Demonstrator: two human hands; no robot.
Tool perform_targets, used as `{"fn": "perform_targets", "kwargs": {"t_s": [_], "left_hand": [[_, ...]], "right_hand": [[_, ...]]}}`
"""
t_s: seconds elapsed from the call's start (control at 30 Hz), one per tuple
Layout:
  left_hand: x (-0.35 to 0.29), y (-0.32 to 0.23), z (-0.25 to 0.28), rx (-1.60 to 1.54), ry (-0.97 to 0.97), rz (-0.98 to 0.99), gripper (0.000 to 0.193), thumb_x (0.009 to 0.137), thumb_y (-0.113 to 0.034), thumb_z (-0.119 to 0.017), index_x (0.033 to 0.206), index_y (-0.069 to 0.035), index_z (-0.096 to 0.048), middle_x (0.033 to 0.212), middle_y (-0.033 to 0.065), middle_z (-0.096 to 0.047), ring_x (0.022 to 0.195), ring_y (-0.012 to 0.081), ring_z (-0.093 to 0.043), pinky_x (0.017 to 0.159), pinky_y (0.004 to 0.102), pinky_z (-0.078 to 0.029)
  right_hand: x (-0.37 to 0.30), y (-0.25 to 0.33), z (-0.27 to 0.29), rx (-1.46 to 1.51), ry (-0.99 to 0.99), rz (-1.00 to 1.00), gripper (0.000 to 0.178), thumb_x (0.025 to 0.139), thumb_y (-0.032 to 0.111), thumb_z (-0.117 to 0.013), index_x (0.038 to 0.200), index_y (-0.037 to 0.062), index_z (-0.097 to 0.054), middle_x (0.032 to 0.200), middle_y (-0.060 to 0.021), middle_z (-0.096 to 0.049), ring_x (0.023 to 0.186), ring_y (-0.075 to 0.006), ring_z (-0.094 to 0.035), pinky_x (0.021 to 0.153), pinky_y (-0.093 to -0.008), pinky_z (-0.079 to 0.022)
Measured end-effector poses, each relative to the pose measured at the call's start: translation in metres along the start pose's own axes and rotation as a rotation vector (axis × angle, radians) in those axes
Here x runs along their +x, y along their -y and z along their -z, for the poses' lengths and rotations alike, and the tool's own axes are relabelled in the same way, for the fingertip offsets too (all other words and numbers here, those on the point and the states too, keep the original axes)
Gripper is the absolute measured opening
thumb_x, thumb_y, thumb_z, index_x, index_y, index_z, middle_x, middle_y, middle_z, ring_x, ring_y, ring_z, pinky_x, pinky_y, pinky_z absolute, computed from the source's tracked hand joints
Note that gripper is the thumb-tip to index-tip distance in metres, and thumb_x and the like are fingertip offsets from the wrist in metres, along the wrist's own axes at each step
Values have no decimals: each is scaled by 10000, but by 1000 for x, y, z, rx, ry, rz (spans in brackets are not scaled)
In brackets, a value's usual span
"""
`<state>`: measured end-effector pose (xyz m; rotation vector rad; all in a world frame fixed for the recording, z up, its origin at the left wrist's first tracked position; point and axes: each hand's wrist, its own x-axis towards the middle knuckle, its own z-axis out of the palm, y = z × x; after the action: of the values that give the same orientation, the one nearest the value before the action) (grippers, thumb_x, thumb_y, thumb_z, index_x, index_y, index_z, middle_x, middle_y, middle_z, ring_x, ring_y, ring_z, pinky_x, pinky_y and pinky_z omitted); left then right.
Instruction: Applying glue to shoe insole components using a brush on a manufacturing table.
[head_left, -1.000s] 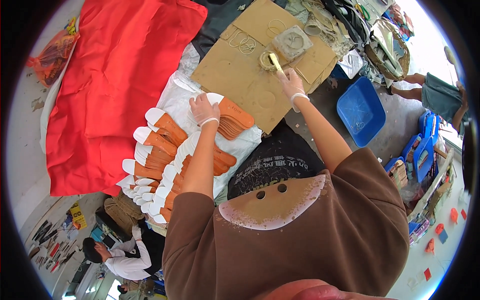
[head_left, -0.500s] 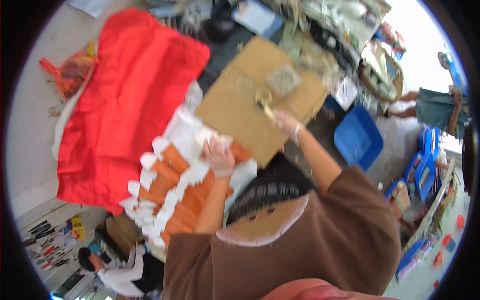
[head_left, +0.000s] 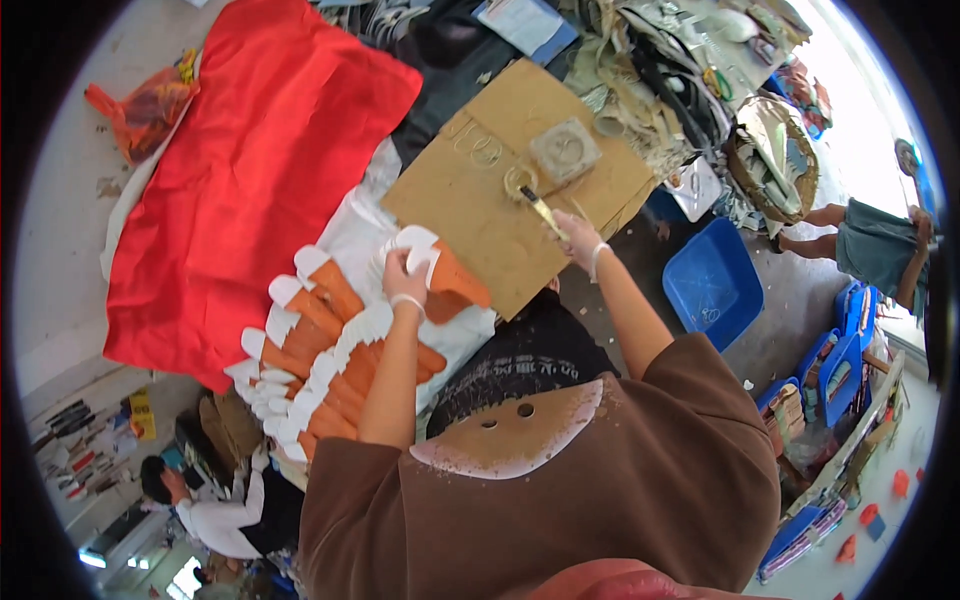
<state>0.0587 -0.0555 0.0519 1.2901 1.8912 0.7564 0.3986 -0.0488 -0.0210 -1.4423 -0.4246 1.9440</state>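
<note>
My left hand [head_left: 406,280] pinches a brown-orange leather-like piece [head_left: 457,283] with a rounded white end, beside the cardboard. Below it, rows of similar brown pieces with white ends [head_left: 322,312] overlap on a white sheet [head_left: 365,220]. My right hand [head_left: 578,240] is closed round the handle of a small flat brush [head_left: 541,210]. The brush's dark tip points at a pale ring-shaped mark or ring [head_left: 519,180] on the cardboard sheet [head_left: 470,205]; whether it touches is unclear. A squarish translucent container [head_left: 566,150] stands just beyond.
Red cloth [head_left: 250,180] covers the left side. A blue tub [head_left: 715,275] sits on the floor to the right, below a basket [head_left: 770,165]. Scraps [head_left: 640,100] pile at the back. One person [head_left: 225,515] is at lower left, another [head_left: 875,240] at far right.
My left hand has gone from lying spread over the pieces to pinching one, whose white end now stands up. My right hand keeps the brush near the ring. The view has shifted slightly.
</note>
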Motion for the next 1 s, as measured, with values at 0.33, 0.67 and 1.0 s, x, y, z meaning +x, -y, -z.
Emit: {"fn": "perform_targets", "kwargs": {"t_s": [0.33, 0.67, 1.0], "left_hand": [[45, -102, 59, 95, 451, -218, 251, 924, -241, -583, 1060, -32, -615, 989, 85, -655, 936, 143, -595, 862, 293, -459], [18, -150, 79, -298, 624, 21, 175, 955, -214, -568, 1034, -66, -616, 941, 9, -630, 869, 88, -574, 792, 254, -466], [32, -117, 95, -697, 396, 34, 150, 934, -175, -594, 1005, -47, -624, 902, 17, -637, 836, 117, -598, 767, 252, -473]], "right_hand": [[-85, 76, -62, -522, 235, 331, 322, 918, 372, -617, 953, 56, -670, 824, -10, -624, 773, -123, -561, 654, -277, -432], [-105, 119, -102, -1083, 63, 1172, 177, 767, 209, -770, 852, 80, -684, 794, -90, -624, 734, -305, -608, 654, -357, -484], [-135, 112, -76, -972, 506, 562, 145, 781, 128, -744, 796, 15, -653, 762, -46, -587, 723, -162, -567, 655, -299, -435]]}}
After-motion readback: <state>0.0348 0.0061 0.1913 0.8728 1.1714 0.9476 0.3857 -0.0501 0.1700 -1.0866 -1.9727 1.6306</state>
